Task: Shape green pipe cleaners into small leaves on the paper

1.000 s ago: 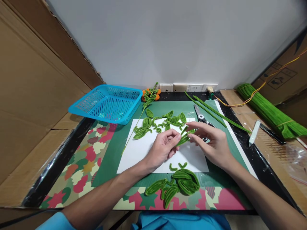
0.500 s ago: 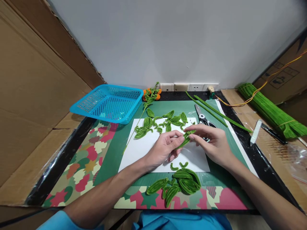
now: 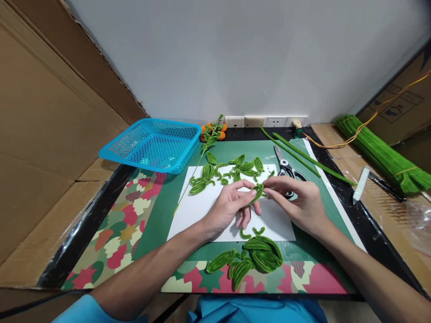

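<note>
Left hand: we are seeing the left hand [image 3: 232, 207] pinching a green leaf [image 3: 257, 194] between thumb and fingers, clamped on its lower end, above the white sheet [image 3: 198, 211]
Right hand: the right hand [image 3: 296, 202] is meeting the same leaf from the right, its fingertips [image 3: 269, 190] closing on the upper end; both hands are gripping it together
Leaf: it is being held slightly tilted over the middle of the sheet, not touching the paper
Near pile: a heap of leaves [image 3: 252, 260] is lying just in front of the hands at the near edge of the mat [image 3: 111, 233]; we are counting about five, though they overlap too much to be sure
Far pile: more leaves [image 3: 229, 172] are lying along the far edge of the sheet, roughly ten, overlapping
Scissors: one pair of scissors [image 3: 284, 168] is lying just behind the right hand, partly hidden by it
Stems: two long green stems [image 3: 303, 159] are lying slanted to the right of the scissors
Basket: one blue basket [image 3: 151, 144] is sitting at the far left, well apart from the hands
Flower: one flower stalk [image 3: 210, 134] with orange blooms is lying beside the basket
Bundle: one bundle of green sticks [image 3: 380, 154] is lying at the far right
Open room: the left half of the sheet and the patterned mat to the left are lying bare; cardboard walls are closing in both sides
</note>
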The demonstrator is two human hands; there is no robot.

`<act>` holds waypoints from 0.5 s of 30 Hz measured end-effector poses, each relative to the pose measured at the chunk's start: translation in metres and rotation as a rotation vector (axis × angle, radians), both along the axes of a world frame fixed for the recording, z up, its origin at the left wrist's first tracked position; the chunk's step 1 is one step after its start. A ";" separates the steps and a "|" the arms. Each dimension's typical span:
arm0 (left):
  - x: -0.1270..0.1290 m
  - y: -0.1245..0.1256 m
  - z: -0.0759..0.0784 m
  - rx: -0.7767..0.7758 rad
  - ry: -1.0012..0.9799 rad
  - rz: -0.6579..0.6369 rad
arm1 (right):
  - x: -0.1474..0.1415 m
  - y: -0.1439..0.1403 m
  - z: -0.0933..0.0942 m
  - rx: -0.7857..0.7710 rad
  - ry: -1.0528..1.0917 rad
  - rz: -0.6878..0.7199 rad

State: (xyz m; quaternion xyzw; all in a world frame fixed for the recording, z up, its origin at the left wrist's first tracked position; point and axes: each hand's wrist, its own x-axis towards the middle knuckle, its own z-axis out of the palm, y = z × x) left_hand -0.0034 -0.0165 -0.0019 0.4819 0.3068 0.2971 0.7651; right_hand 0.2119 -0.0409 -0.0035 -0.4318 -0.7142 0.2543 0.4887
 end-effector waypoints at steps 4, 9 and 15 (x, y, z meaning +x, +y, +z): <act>0.001 -0.001 -0.001 0.003 0.019 -0.002 | -0.002 0.001 -0.002 -0.002 -0.018 -0.016; 0.002 -0.003 -0.001 0.024 0.038 -0.020 | -0.005 0.001 -0.001 -0.071 0.017 -0.017; 0.004 -0.004 -0.003 0.040 0.066 -0.047 | -0.009 -0.005 -0.001 -0.005 -0.024 -0.039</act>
